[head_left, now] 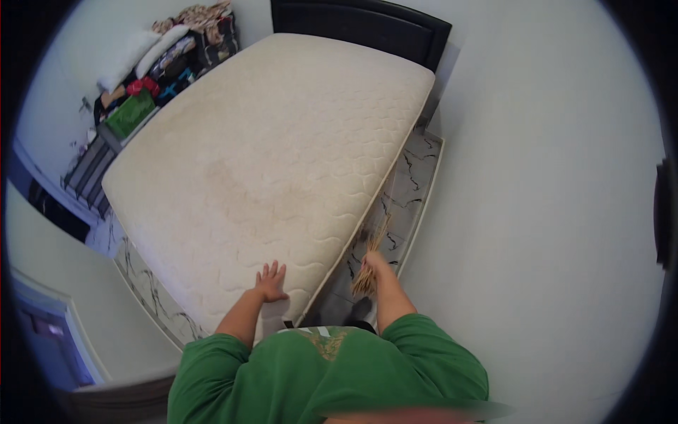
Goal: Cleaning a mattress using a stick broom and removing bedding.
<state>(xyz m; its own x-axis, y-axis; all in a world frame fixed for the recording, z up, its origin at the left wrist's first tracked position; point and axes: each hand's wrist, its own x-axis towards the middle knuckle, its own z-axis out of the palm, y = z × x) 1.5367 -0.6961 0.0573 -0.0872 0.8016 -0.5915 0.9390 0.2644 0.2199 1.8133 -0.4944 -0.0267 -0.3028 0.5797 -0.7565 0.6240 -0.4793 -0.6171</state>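
- Your left hand (271, 282) is flat on the mattress (268, 155), fingers spread, palm down near the closest corner. It grips nothing, just presses on the top surface.
- Your right hand (374, 263) is clenched around a bundle of thin straw-coloured sticks, a hand broom (370, 258). Bristle ends fan out above and below the fist.
- The broom sits just off the mattress's right edge, over the strip of floor (406, 191) between the bed and the wall (537, 184). Upper tips are close to the mattress side; I can't tell whether they touch it.
- The mattress is bare and cream-white, with wavy quilted stitching across the whole top. There is a faint brownish stain patch near the middle, running toward your left hand. Edges are piped, corners rounded.
- It lies diagonally in view, with the near corner at your hands and the far end against a dark headboard (367, 25).
- The floor is white marble-look tile with black veining, visible on the right strip and along the lower left side of the bed.
- Both forearms are bare; the green sleeves (212, 367) end above the elbows.
- At far left, beyond the mattress, a rack (152, 78) is piled with folded cloth, white pillows and a green item. It is well apart from both hands.
- The white wall fills the right side of the view.
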